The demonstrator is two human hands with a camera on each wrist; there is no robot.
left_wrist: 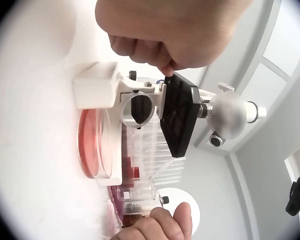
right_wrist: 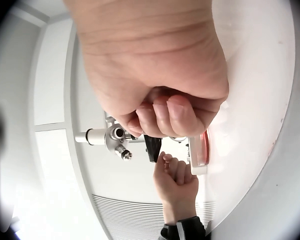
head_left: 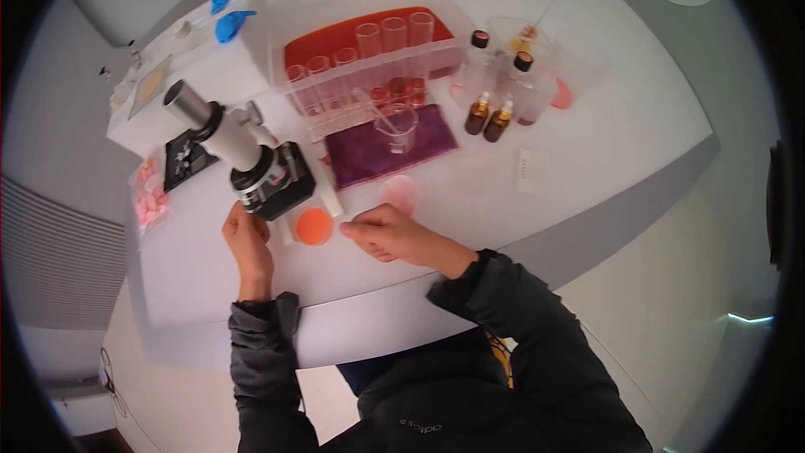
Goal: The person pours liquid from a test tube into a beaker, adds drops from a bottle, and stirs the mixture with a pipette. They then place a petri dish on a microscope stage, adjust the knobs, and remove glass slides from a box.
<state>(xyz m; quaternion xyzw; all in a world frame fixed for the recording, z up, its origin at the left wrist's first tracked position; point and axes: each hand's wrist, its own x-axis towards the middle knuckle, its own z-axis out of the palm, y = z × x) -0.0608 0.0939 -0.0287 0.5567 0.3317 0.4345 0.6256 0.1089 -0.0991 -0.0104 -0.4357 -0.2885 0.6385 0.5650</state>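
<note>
A white microscope (head_left: 225, 141) with a black stage (left_wrist: 179, 112) stands at the table's left. My left hand (head_left: 247, 247) has its fingers curled, and its thumb and fingertips pinch the stage's near corner; the exact grip is partly hidden. Under the stage, in the left wrist view, is a round mirror (left_wrist: 141, 108). Between my hands, beside the white base (left_wrist: 95, 86), lies a dish of orange-red liquid (head_left: 314, 226). My right hand (head_left: 398, 239) hovers right of this dish, fingers curled toward the palm (right_wrist: 155, 75), with nothing visible in them. A pink dish (head_left: 400, 193) lies just behind it.
Behind are a purple cloth (head_left: 352, 159) with a beaker (head_left: 397, 138), a clear bin (head_left: 369, 4) and test tubes (head_left: 367, 40). Dropper bottles (head_left: 496, 124) and clear bottles (head_left: 530, 96) stand right. A bag of pink pieces (head_left: 151, 201) and a white box (head_left: 210, 59) are left.
</note>
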